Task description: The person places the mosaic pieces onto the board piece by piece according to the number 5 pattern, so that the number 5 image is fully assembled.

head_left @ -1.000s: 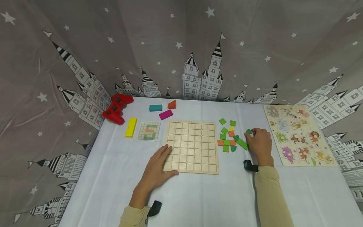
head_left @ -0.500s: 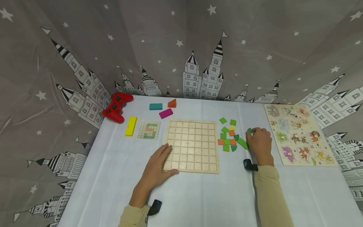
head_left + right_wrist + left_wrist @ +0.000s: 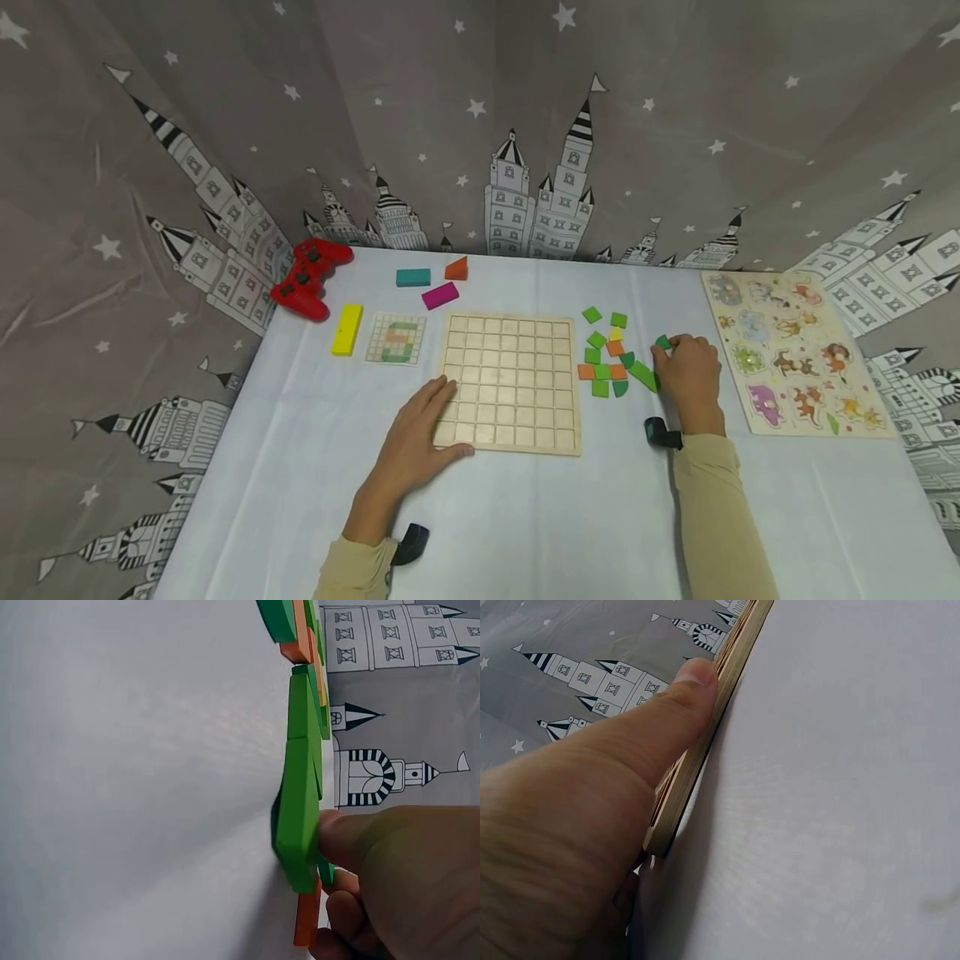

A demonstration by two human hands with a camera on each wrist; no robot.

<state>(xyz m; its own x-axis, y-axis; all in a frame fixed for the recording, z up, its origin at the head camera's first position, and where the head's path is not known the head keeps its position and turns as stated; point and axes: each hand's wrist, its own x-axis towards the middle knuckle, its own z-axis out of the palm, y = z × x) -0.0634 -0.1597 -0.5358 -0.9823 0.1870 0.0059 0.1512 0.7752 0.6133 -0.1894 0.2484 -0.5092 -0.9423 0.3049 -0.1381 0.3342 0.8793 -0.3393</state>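
Observation:
A pale wooden grid board (image 3: 513, 383) lies flat on the table. My left hand (image 3: 408, 446) rests at its near left corner, fingers spread along the left edge; its thumb (image 3: 682, 705) lies straight against the near edge. To the right of the board, my right hand (image 3: 687, 375) has curled fingers, the thumb and fingertips pinching a dark green quarter-round tile (image 3: 663, 342). Close to that thumb lies a long light green tile (image 3: 642, 375), and an orange tile (image 3: 307, 919) shows by the curled fingers in the right wrist view.
Several loose green tiles (image 3: 596, 340) and orange ones lie right of the board. A pattern card (image 3: 373, 346), yellow block (image 3: 347, 329), teal block (image 3: 413, 277), magenta block (image 3: 440, 296), orange wedge (image 3: 457, 268) and red game controller (image 3: 311, 279) stand left. An animal puzzle (image 3: 806, 392) lies far right.
The whole head view shifts slightly upward. Both hands keep their places relative to the board and tiles, and no tile visibly moves.

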